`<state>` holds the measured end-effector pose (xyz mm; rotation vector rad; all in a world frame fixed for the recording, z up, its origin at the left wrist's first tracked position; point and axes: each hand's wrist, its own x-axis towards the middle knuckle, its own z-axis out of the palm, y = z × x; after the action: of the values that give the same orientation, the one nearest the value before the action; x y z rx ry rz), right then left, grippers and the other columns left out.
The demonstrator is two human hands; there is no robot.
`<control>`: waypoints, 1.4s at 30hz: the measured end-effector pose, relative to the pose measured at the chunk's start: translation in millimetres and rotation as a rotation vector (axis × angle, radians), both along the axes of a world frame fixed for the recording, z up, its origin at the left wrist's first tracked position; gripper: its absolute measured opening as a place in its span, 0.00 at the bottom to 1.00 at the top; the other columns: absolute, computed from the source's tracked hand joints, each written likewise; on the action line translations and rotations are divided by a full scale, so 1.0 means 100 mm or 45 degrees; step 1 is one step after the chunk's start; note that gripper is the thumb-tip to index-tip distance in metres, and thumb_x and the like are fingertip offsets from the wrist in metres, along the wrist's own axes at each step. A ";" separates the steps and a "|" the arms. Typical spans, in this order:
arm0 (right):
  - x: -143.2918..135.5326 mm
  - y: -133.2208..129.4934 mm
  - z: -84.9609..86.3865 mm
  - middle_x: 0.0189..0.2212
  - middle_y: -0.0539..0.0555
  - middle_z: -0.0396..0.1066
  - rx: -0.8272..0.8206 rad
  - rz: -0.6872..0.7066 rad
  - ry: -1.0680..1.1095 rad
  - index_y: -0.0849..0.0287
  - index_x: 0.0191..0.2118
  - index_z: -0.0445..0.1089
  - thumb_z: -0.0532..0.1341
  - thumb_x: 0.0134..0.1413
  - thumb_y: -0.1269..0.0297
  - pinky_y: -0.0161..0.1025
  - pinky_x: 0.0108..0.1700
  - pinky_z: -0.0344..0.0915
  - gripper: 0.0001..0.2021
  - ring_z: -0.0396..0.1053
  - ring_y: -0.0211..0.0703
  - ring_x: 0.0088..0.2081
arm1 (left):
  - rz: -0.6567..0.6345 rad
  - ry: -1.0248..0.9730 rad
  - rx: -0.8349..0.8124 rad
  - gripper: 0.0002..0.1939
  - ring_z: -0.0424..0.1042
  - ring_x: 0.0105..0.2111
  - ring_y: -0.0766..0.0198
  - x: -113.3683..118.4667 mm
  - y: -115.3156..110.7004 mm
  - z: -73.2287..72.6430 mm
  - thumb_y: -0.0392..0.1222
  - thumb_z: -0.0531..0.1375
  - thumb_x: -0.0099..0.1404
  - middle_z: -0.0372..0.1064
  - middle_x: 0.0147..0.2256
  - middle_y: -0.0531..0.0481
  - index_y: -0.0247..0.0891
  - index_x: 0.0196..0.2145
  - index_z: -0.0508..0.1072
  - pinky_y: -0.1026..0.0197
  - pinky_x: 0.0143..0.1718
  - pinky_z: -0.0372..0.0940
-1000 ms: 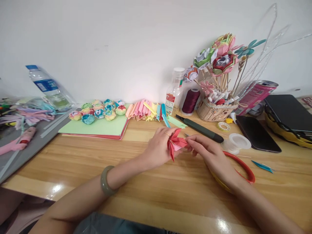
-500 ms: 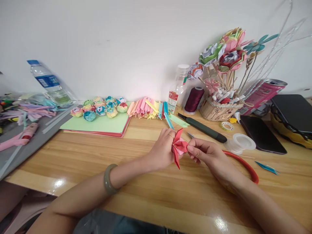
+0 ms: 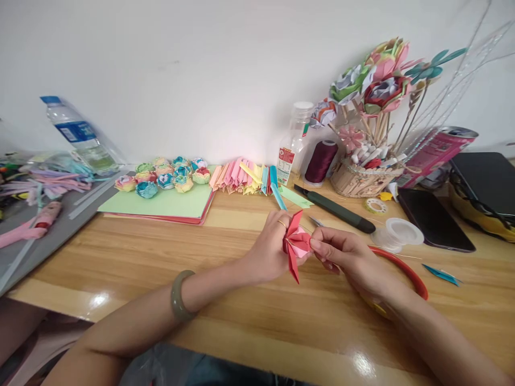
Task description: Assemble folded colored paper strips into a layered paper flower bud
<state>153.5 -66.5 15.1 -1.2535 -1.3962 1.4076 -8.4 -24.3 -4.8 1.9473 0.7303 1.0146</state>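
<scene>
My left hand is closed round the base of a red and pink folded paper flower, whose pointed petals spread toward the right. With thumb and forefinger, my right hand pinches the tip of one red petal. The lower part of the flower is hidden inside my left fingers. Under my right hand and forearm lies a red curved handle, partly covered. A blue folded paper piece rests to the right of it.
Behind my hands stand small paper flowers on green paper, folded strips, a clear bottle, purple thread and a basket of paper flowers. A dark green cutter, clear spool and phone lie rightward.
The petal in my right fingers looks drawn slightly to the right, and more of the pink inner part shows. The hands have barely shifted, and the view has tilted a little.
</scene>
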 end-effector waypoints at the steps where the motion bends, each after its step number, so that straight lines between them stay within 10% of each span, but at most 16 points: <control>1: 0.00 -0.01 0.01 0.20 0.46 0.56 0.013 0.022 -0.013 0.59 0.24 0.64 0.60 0.49 0.51 0.33 0.23 0.46 0.16 0.49 0.32 0.21 | -0.004 -0.012 -0.014 0.15 0.56 0.33 0.62 0.00 0.00 -0.01 0.37 0.63 0.51 0.54 0.30 0.52 0.39 0.27 0.56 0.58 0.35 0.55; 12: 0.11 0.08 0.02 0.24 0.47 0.62 0.195 -0.387 -0.025 0.57 0.30 0.67 0.60 0.51 0.57 0.33 0.25 0.53 0.08 0.58 0.35 0.25 | -0.351 -0.235 -0.667 0.29 0.64 0.37 0.63 -0.07 0.08 0.12 0.44 0.69 0.43 0.62 0.36 0.49 0.39 0.44 0.67 0.60 0.38 0.61; 19: 0.03 0.01 0.12 0.38 0.53 0.71 0.188 -0.164 0.003 0.56 0.38 0.72 0.60 0.51 0.56 0.38 0.40 0.63 0.12 0.67 0.43 0.38 | -0.494 -0.447 -1.226 0.32 0.69 0.33 0.61 0.00 0.07 0.04 0.47 0.72 0.34 0.70 0.33 0.48 0.37 0.37 0.69 0.60 0.34 0.62; 23: 0.06 0.02 0.08 0.30 0.51 0.72 0.205 -0.274 0.046 0.56 0.31 0.73 0.64 0.45 0.55 0.36 0.33 0.64 0.10 0.67 0.39 0.32 | -0.506 -0.474 -1.271 0.30 0.68 0.30 0.65 0.00 0.09 0.03 0.44 0.73 0.30 0.69 0.30 0.51 0.36 0.34 0.71 0.60 0.35 0.63; 27: 0.10 0.03 0.08 0.33 0.52 0.73 0.232 -0.296 -0.076 0.54 0.36 0.74 0.63 0.47 0.54 0.38 0.37 0.65 0.12 0.68 0.43 0.35 | -0.461 -0.504 -1.325 0.29 0.69 0.38 0.59 -0.05 0.16 0.08 0.62 0.63 0.44 0.72 0.36 0.43 0.33 0.35 0.74 0.58 0.40 0.62; 31: 0.05 0.00 0.10 0.37 0.53 0.73 0.410 -0.185 -0.323 0.54 0.41 0.73 0.61 0.51 0.57 0.40 0.40 0.64 0.12 0.68 0.45 0.39 | -0.229 -0.308 -1.099 0.16 0.70 0.37 0.62 -0.06 0.21 0.08 0.51 0.63 0.52 0.74 0.34 0.46 0.34 0.32 0.76 0.60 0.41 0.61; 42: 0.00 0.00 0.01 0.22 0.48 0.65 0.264 -0.254 -0.179 0.59 0.27 0.64 0.66 0.41 0.54 0.35 0.25 0.59 0.15 0.62 0.36 0.24 | -0.327 -0.177 -1.013 0.10 0.67 0.27 0.69 -0.05 0.19 0.07 0.41 0.66 0.49 0.72 0.28 0.51 0.34 0.30 0.74 0.65 0.32 0.61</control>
<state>153.1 -66.5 15.9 -1.3344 -1.4267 1.0301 -13.0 -5.5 2.4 1.2230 0.6494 0.5637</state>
